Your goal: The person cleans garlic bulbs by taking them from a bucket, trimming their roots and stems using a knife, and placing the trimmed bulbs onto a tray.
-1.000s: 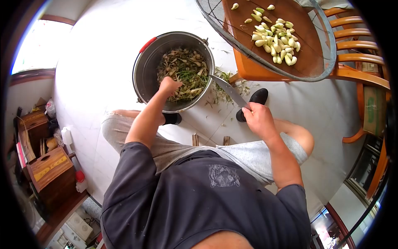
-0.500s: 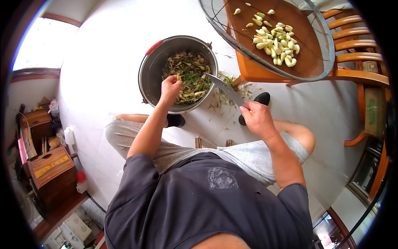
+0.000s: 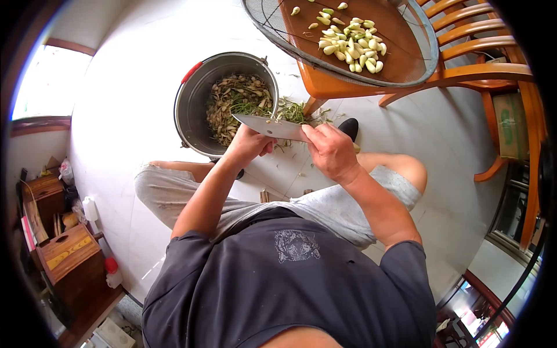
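Note:
A large knife (image 3: 275, 127) is in my right hand (image 3: 332, 152), its blade pointing left across the near rim of the bucket. My left hand (image 3: 249, 145) is closed just below the blade, which partly hides it; whatever it holds cannot be made out. The metal bucket (image 3: 187, 110) with a red handle grip holds many small bulbs with stems and green leaves (image 3: 241, 95). Peeled pale bulbs (image 3: 354, 46) lie in a round mesh tray (image 3: 426, 43) at the upper right.
The tray rests on a wooden chair (image 3: 325, 87). Trimmed leaves (image 3: 293, 110) are scattered on the floor right of the bucket. A black shoe (image 3: 349, 128) stands near them. Wooden cabinets (image 3: 69, 249) are at the left, and a cardboard box (image 3: 510, 124) is at the right.
My left hand has left the bucket's inside and come near the blade. The knife has turned flatter and moved left. The whole view has shifted, with bucket and tray further left.

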A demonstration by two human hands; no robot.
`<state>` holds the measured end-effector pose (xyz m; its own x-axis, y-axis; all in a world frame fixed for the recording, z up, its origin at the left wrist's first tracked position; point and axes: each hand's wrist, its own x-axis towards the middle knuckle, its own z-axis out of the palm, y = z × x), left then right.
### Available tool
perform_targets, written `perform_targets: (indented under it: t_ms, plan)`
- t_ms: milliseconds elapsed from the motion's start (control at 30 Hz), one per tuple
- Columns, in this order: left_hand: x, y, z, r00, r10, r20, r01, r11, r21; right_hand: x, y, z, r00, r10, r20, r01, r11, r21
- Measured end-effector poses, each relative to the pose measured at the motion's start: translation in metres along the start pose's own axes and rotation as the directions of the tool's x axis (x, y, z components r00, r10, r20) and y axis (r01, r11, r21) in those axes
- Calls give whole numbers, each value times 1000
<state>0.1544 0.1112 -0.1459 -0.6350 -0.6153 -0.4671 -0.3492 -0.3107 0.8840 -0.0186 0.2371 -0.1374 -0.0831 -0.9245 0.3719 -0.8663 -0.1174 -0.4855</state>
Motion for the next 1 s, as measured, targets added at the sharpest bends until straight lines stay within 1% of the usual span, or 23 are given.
perform_targets:
  t_ms: [100,200,400,500,533,600,633,667,700,767,800,900,1000]
  plan:
    - [-5,8,8,1000,-1,14,1,1000,-7,-3,3,0,1000,0,4,0,1000,-1]
    - [-7,12,13,1000,-10,2,10,998,-64,-6,3,0,1000,6,9,-6,1000,7]
    - [-1,6,11,1000,-18,8,19,998,-57,-9,4,1,999,27,23,-27,1000,5]
    - [-1,7,10,999,-20,32,23,996,-82,-10,4,2,999,51,20,-51,999,-2]
    - [0,6,8,997,-57,58,63,991,-116,-11,5,3,998,61,16,-61,998,-1]
    - [2,2,3,985,-127,114,146,973,-180,-25,26,16,968,221,121,-219,975,-35]
    - [2,0,1,985,-105,135,130,973,-192,-30,39,17,939,300,169,-294,954,-59]
    - [1,-1,-1,984,-82,155,113,972,-204,-34,53,15,870,369,328,-341,929,-142]
    - [2,-2,-2,983,-56,176,95,971,-218,-30,49,9,839,432,330,-401,902,-159]
    - [5,-8,0,988,-5,153,46,962,-269,-22,38,-11,762,554,335,-517,832,-199]
    - [7,-11,1,990,21,140,21,956,-292,-21,37,-11,755,567,329,-552,821,-148]
    - [13,-14,6,992,17,129,44,892,-450,-15,30,-9,752,564,339,-591,806,-30]
    - [20,-18,6,987,97,131,-1,806,-592,-13,31,-2,835,495,240,-533,836,130]
